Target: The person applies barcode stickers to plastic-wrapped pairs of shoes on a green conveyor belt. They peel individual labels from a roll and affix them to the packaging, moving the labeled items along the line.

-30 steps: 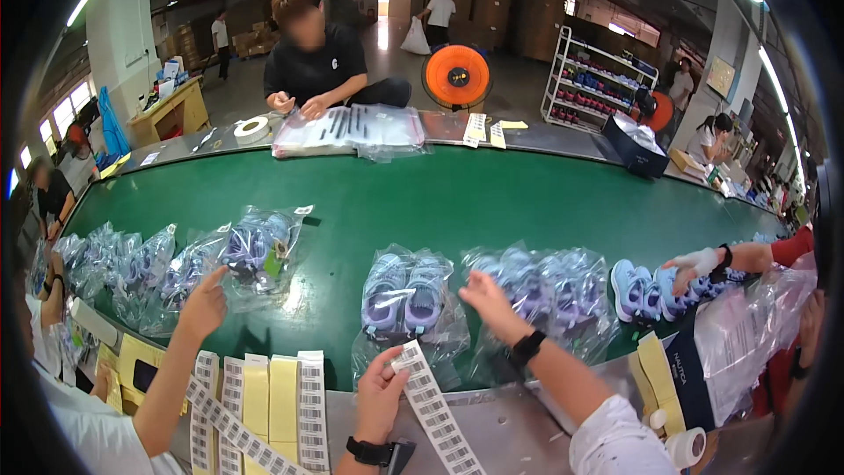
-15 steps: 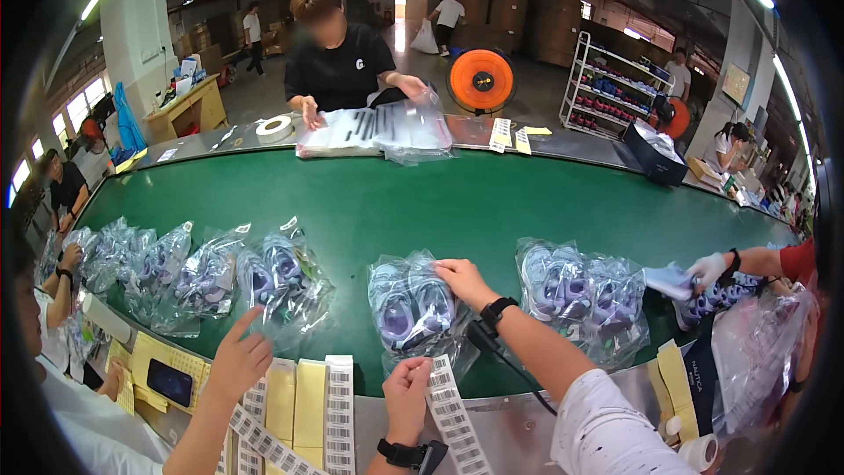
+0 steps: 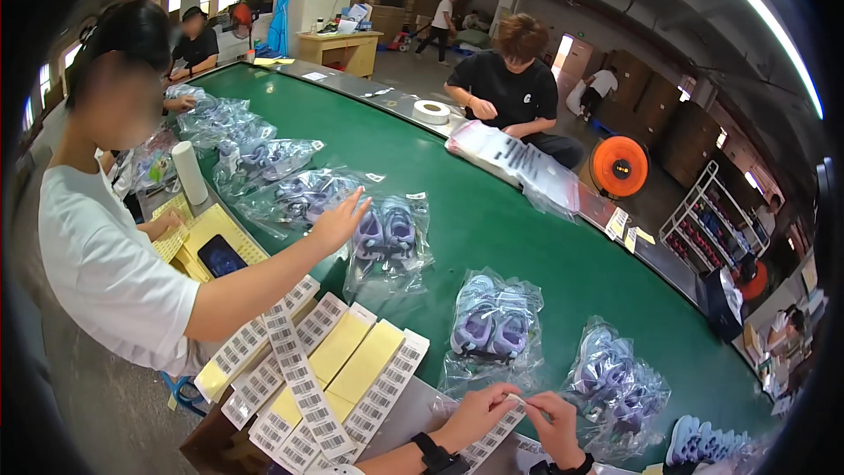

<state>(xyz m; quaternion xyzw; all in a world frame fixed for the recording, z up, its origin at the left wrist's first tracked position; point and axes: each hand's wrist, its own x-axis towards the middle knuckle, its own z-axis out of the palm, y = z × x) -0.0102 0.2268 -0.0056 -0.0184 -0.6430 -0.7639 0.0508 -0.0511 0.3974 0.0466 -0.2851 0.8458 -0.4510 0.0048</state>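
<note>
Here | left hand (image 3: 479, 415), right hand (image 3: 557, 429): grip pinching label strip (image 3: 494, 442) | bagged shoes (image 3: 492, 324) beyond | co-worker's arm (image 3: 251, 295) leftward

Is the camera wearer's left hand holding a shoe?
No, the left hand holds a white label strip.

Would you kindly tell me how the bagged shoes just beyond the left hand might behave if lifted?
The clear plastic bag would probably feel slippery and floppy, looking glossy and wrinkled. The blue-and-purple shoes inside, side by side with rounded openings, likely keep their shape and seem unlikely to roll.
</note>
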